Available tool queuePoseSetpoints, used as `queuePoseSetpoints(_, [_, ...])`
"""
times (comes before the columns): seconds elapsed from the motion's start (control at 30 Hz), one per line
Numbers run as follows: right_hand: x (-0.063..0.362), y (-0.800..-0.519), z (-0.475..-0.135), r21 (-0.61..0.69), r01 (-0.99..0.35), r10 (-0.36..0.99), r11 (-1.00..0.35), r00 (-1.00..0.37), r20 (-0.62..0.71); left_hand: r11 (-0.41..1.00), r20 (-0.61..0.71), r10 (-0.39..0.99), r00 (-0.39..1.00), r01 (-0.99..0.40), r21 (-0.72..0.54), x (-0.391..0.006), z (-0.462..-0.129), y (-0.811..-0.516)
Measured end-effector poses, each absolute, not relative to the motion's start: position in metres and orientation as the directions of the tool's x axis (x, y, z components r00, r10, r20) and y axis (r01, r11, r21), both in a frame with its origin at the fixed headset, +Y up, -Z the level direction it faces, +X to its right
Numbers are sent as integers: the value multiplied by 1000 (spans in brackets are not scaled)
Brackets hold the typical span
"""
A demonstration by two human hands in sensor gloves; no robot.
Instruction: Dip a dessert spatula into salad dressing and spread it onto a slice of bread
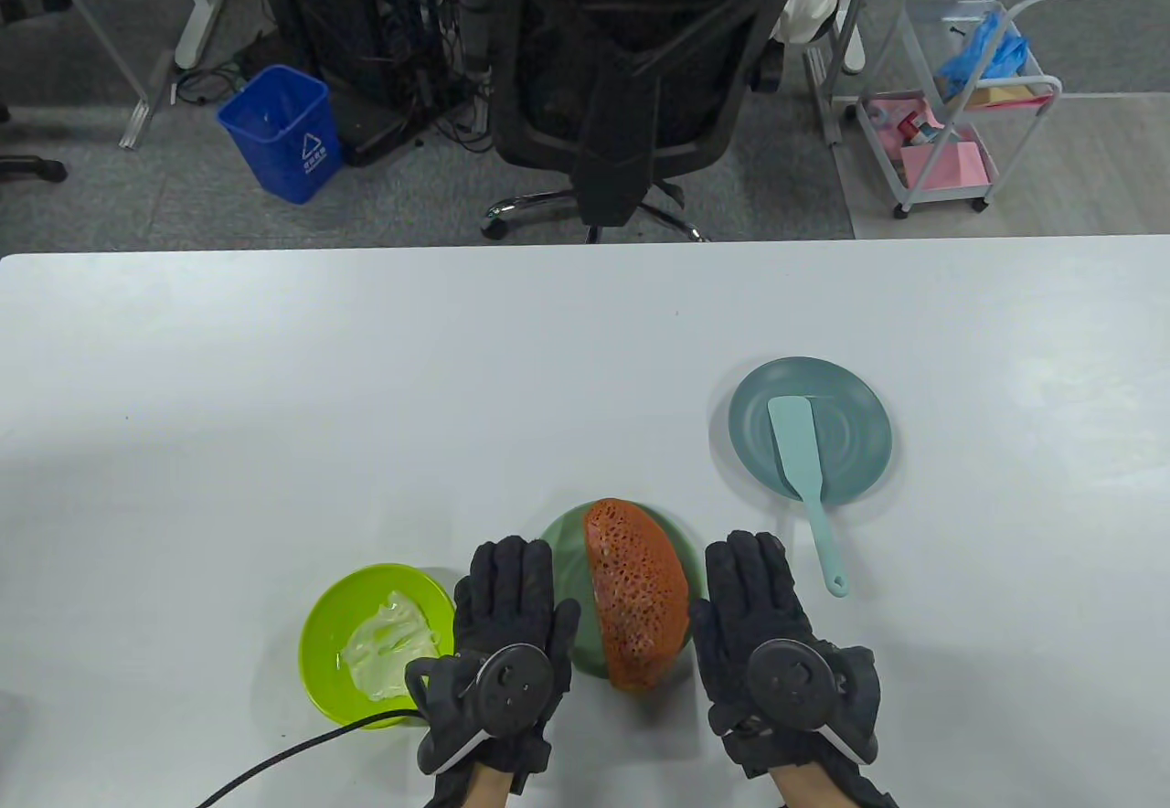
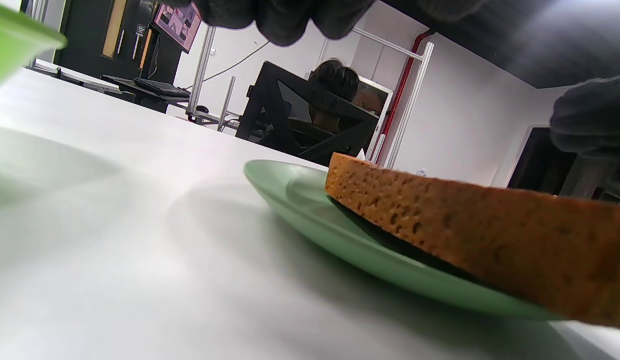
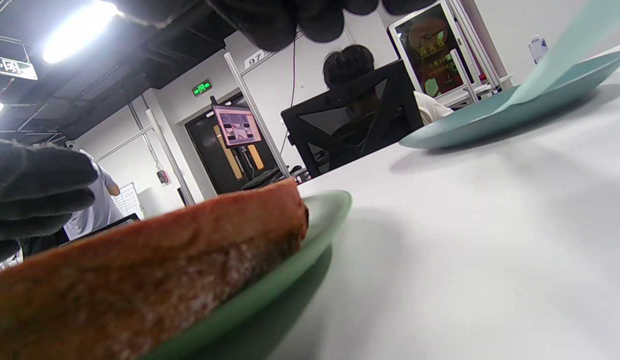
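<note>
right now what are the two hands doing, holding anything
Left hand: open, flat on the table, holding nothing, beside the bread slice.
Right hand: open, flat, holding nothing; spatula untouched.

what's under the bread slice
The bread slice lies on a green plate, its near end overhanging the rim. The plate's middle is covered, so anything lying there cannot be seen.

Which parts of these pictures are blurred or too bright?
Left wrist view: the lime-green bowl at the corner is blurred. Right wrist view: a ceiling lamp glares, and the near orange-brown bread slice is soft. Table view: sharp, evenly lit.
</note>
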State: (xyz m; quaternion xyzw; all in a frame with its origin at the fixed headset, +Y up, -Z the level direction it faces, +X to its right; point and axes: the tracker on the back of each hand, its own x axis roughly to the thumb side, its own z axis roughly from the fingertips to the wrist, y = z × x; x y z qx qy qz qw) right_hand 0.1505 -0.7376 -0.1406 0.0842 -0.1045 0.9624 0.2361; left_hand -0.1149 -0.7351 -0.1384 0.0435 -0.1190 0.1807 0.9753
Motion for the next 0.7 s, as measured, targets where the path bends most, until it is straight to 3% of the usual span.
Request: queuePoseSetpoints(0.7, [153, -737, -141, -164, -490, 454, -856, -865, 213, 933, 236, 340, 910, -358, 37, -116, -140, -737])
